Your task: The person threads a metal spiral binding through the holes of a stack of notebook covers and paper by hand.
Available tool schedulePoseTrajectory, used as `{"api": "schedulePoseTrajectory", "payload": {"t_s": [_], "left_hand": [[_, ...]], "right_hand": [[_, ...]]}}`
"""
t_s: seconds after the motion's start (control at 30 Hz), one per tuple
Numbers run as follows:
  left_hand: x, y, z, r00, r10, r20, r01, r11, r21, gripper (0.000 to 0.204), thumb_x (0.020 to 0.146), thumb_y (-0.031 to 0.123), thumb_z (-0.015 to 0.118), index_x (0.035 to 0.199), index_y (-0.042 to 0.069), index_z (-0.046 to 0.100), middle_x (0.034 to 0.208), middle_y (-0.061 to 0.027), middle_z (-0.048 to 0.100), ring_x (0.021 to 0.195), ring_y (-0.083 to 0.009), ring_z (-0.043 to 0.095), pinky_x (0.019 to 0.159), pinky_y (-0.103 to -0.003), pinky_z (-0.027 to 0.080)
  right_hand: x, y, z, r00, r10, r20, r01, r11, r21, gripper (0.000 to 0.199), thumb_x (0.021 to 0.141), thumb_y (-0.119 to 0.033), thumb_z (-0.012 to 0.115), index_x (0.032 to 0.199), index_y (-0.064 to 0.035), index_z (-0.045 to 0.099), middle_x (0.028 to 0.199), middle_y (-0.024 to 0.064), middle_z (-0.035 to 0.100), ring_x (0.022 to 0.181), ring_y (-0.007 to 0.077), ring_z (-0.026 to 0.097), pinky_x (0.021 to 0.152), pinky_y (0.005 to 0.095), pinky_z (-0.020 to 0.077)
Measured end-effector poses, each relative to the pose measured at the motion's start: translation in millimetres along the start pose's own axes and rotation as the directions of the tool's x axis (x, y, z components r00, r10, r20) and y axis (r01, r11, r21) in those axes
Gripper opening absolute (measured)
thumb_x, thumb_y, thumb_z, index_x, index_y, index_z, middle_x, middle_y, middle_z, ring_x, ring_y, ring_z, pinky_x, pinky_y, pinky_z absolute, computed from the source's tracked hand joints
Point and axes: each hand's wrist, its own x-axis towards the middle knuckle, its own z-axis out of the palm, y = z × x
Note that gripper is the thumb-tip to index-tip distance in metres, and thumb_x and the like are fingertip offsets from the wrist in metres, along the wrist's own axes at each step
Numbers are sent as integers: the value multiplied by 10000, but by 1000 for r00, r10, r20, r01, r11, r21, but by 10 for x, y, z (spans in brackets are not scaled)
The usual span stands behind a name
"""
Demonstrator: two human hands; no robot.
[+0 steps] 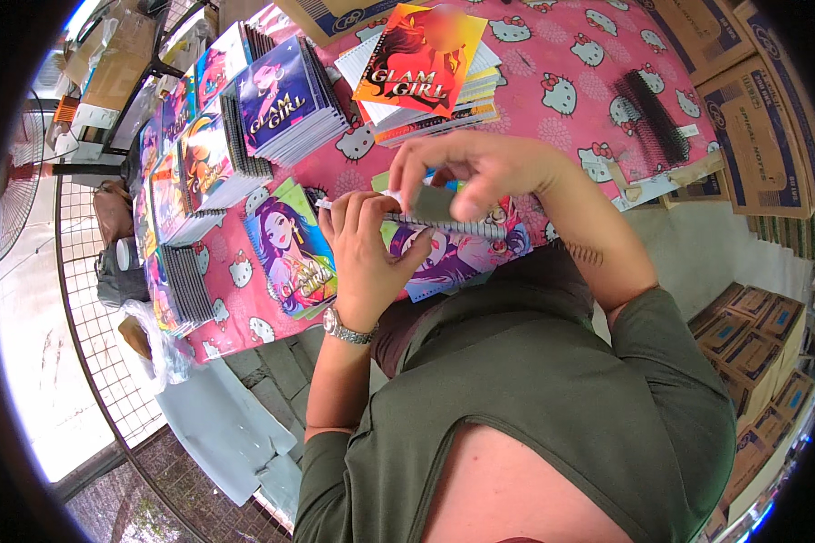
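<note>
My left hand (364, 233), a metal watch on its wrist, grips the left end of a spiral notebook (453, 228) held edge-up above the table's near edge. Dark coil loops run along the notebook's edge. Over it my right hand (480, 172) bends its fingers down toward the binding, thumb apart. What those fingers pinch, if anything, I cannot make out. Beneath my hands lies a purple-haired illustrated cover (426, 262). Left of it rests another notebook with a dark-haired figure on its cover (290, 244).
Stacked notebooks (285, 104) fill the table's left side. A pile topped by an orange-red cover (417, 68) stands beyond my hands. Black plastic coils (656, 118) lie at the right on the pink cartoon-cat tablecloth (552, 54). Cardboard boxes (756, 131) stand at the right.
</note>
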Motion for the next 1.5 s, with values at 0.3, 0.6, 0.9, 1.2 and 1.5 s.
{"api": "schedulePoseTrajectory", "payload": {"t_s": [0.3,0.6,0.9,1.2,1.5], "left_hand": [[64,-1,-98,996,12,87,-5,996,-86,320,733,118,807,1021,107,670,1025,-61,619,1065,-297,541,977,-447,358],[59,59,5,998,62,28,-59,995,-75,337,717,208,850,969,53,690,1014,-100,623,1057,-342,544,933,-448,434],[-25,-32,5,999,52,7,-51,992,-115,383,681,70,840,1022,56,666,1042,-118,603,1080,-360,545,995,-482,441],[-58,-162,-118,998,-68,-7,67,993,-96,396,699,54,817,1046,49,625,1090,-136,583,1094,-358,543,932,-444,455],[-5,-201,-122,979,-165,116,195,922,-335,367,731,-12,804,1042,-5,607,1091,-129,597,973,-287,640,843,-361,515]], "right_hand": [[-136,-43,-22,965,0,-261,-24,996,-89,431,806,-228,779,1198,-88,666,1204,56,601,1119,170,558,970,331,467],[-152,130,-55,964,78,-255,-83,997,-10,472,786,-287,759,1188,-66,645,1436,149,484,1296,229,508,1071,386,402],[-102,-12,-5,988,83,-126,-128,908,-400,457,705,-262,842,1099,-87,688,1385,116,483,1270,248,514,1054,397,446],[-22,-119,75,999,21,27,-23,995,98,501,712,-333,865,1108,-76,698,1349,109,474,1242,246,507,1031,409,464],[152,-36,-77,995,86,-46,-97,934,-343,535,719,-414,849,1126,-100,701,1349,91,514,1262,245,508,984,391,465]]}}
